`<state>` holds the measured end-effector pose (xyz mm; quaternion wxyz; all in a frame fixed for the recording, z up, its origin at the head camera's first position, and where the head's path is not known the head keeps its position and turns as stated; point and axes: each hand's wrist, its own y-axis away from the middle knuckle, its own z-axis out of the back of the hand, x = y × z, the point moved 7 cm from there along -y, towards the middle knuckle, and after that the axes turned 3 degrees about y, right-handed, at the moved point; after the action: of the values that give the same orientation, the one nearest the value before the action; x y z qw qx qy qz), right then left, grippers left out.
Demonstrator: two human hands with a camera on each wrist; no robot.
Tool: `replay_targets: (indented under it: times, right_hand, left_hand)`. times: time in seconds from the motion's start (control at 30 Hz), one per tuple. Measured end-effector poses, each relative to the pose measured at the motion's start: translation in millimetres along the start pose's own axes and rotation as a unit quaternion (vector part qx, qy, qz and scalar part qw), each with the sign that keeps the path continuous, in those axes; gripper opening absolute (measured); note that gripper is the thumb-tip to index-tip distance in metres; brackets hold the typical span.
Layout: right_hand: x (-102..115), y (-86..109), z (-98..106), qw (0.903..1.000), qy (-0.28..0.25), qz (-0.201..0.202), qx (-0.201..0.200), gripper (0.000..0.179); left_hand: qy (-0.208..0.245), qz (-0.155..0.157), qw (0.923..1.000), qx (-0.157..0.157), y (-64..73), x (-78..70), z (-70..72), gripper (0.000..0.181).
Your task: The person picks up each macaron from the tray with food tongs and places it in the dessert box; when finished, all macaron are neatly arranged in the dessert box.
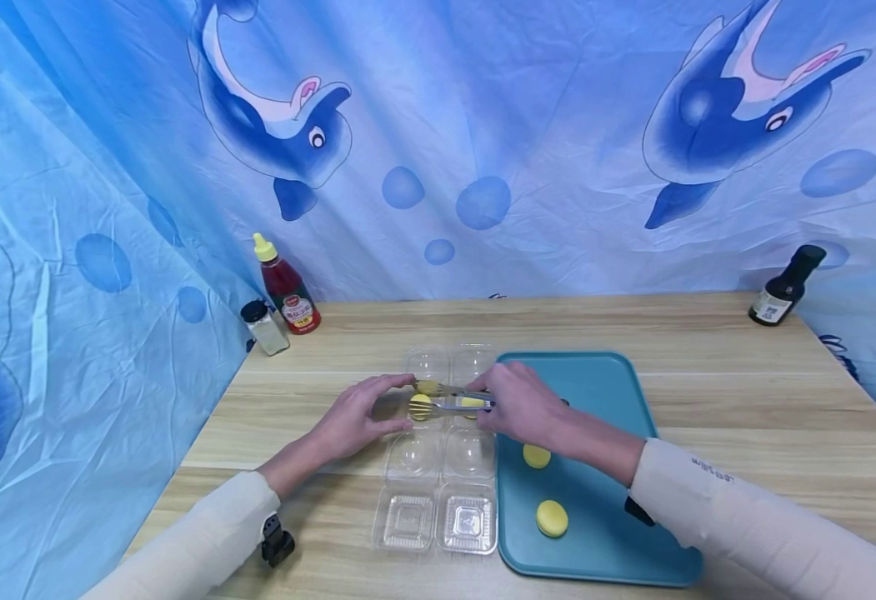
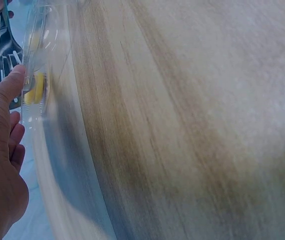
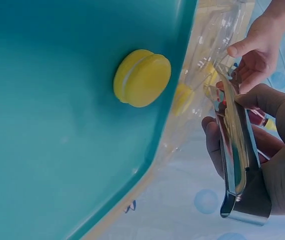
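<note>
My right hand (image 1: 525, 406) grips metal serving tongs (image 3: 240, 145), whose slotted fork end reaches left over an open clear plastic box (image 2: 41, 112). A yellow macaron (image 1: 420, 407) sits in the box's left compartment under the tines, and another yellow macaron (image 1: 472, 403) shows in the right one. My left hand (image 1: 351, 417) is at the box's left side, thumb and index finger spread, fingertips right at its edge; it holds nothing up. The box's raised lid stands behind. On the blue tray (image 1: 595, 542) lie yellow macarons (image 1: 552, 518), beneath and in front of my right forearm.
A second open clear box (image 1: 436, 517) stands nearer me, left of the tray. A red sauce bottle (image 1: 297, 300) and a black-capped shaker (image 1: 265, 329) stand at the back left. At the back right is a dark bottle (image 1: 783, 290). A dolphin-print curtain (image 1: 558, 250) hangs behind the table.
</note>
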<state>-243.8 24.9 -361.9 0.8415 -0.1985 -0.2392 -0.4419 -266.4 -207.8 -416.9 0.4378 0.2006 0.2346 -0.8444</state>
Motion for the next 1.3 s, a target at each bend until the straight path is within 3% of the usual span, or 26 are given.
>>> replay_targets:
  times: [0.87, 1.3]
  right_hand:
    - [8.3, -1.8, 8.6, 0.9988, 0.007, -0.044, 0.02, 0.042]
    - [7.1, -4.1, 3.5, 0.9993, 0.015, -0.031, 0.012, 0.037]
  left_hand:
    - [-0.003, 0.001, 1.0, 0.005, 0.0, -0.4, -0.5, 0.075]
    - [-0.004, -0.003, 1.0, 0.005, -0.5, -1.1, 0.3, 0.076]
